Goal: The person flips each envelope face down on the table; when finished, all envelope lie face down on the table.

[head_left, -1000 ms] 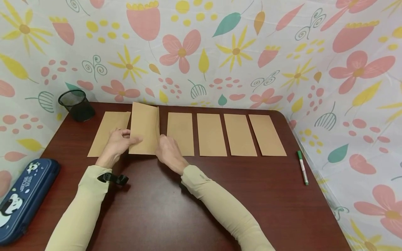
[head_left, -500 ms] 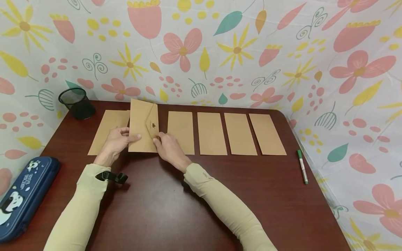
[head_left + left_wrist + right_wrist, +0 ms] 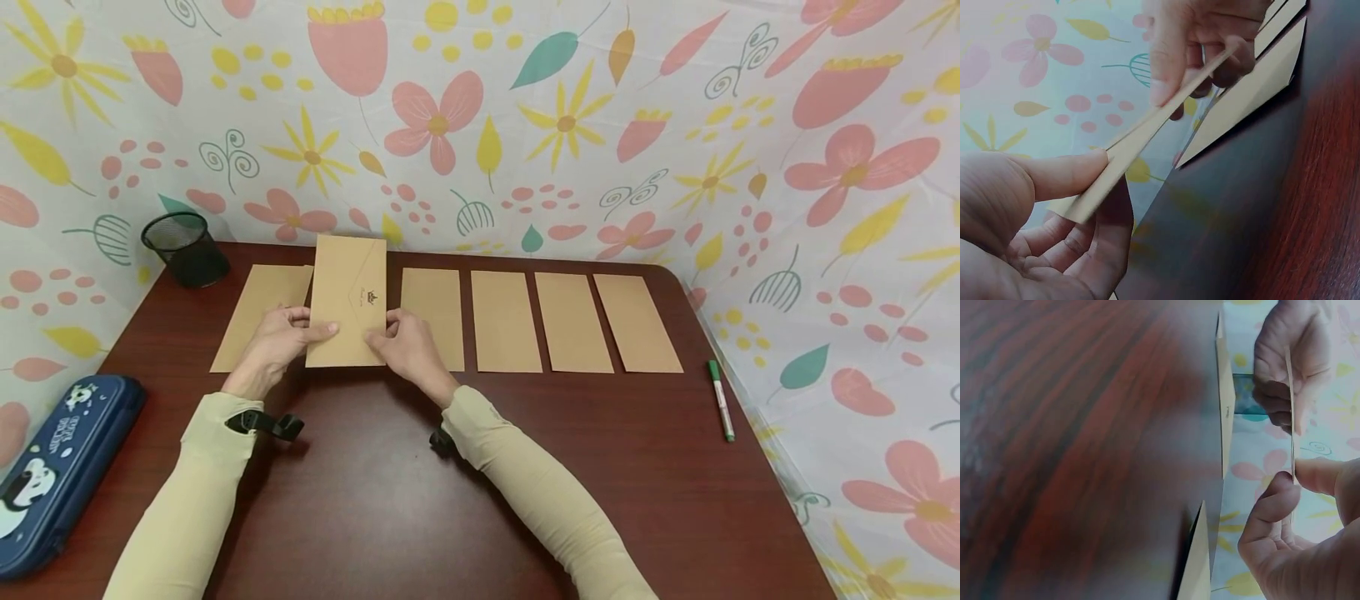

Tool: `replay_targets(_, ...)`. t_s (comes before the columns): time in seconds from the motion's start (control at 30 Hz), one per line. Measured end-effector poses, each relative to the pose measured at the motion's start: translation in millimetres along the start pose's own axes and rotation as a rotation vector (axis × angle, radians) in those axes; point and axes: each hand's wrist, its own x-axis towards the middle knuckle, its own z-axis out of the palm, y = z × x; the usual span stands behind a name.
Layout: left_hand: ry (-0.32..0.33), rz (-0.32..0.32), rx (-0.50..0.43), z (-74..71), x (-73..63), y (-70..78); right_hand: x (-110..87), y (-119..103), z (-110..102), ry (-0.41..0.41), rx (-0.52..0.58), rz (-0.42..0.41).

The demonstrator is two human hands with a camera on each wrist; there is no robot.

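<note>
A brown paper envelope (image 3: 347, 292), with a small dark crown print on its pointed flap, is held above the table between both hands. My left hand (image 3: 273, 346) pinches its left edge, thumb on the printed face and fingers behind. At the right edge my right hand (image 3: 408, 346) pinches it between thumb and fingers. In the left wrist view the envelope (image 3: 1129, 147) appears nearly edge-on, clear of the tabletop. The right wrist view shows it as a thin strip, with the thumb and curled fingers of my right hand (image 3: 1291, 525) on it.
Another brown envelope (image 3: 258, 292) lies at the left, partly behind my left hand. Several more, including one envelope (image 3: 506, 321), lie in a row to the right. A black mesh cup (image 3: 187, 254), blue pencil case (image 3: 67, 467) and green-capped marker (image 3: 722, 402) stand or lie around the table's edges.
The flap at the envelope's right side, lifted earlier, now lies flat with the crown print facing up. My right hand shifted slightly and now pinches the right edge; my left hand kept its hold.
</note>
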Motion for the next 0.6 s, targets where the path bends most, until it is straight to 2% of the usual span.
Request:
replay_targets(0.4,0.049,-0.090,0.241,1.0,-2.5,5.5,-2.9,-9,-4,0.035,0.109,0.027)
replay_targets(0.53,0.067,-0.079,0.311,2.5,-3.0,8.9,-4.6,-12,-5,0.022,0.155,0.019)
replay_targets(0.6,0.100,-0.041,0.364,4.8,-4.0,10.4,-5.1,-14,-6,0.023,0.172,0.015)
